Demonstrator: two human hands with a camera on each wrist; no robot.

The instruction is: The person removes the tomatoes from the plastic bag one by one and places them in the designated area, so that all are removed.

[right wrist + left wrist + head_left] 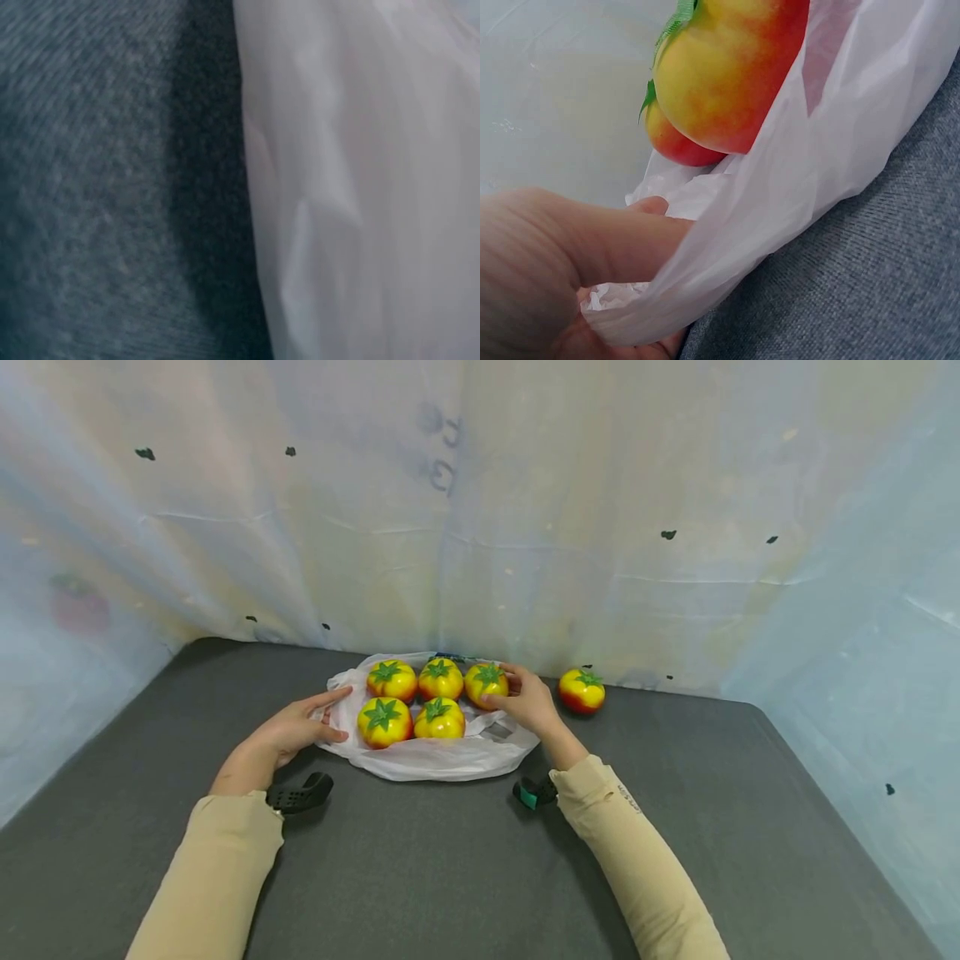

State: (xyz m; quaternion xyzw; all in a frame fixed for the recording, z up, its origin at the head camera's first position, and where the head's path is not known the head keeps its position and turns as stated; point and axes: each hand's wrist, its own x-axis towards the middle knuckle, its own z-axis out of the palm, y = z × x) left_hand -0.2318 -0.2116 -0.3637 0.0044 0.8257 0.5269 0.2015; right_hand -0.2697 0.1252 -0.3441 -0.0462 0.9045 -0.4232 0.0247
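Note:
A white plastic bag (pixel 420 766) lies on the grey table with its mouth spread wide. Several yellow-and-red tomatoes (pixel 384 722) with green star-shaped leaf tops sit inside it in two rows. My left hand (pixel 296 727) pinches the bag's left edge; the left wrist view has the thumb (pixel 622 240) over the plastic (pixel 780 172) and fingers beneath it. At the bag's back right, my right hand (pixel 531 700) holds a tomato (pixel 483 683) between thumb and fingers. The right wrist view catches only the bag's side (pixel 352 187) and the tabletop, with that hand out of frame.
One more tomato (pixel 581 692) stands outside the bag, right of my right hand, near the table's back edge. Pale plastic sheeting (pixel 525 527) hangs behind the table (pixel 420 868) and along both sides. A black wrist mount (pixel 300 793) sits under each wrist.

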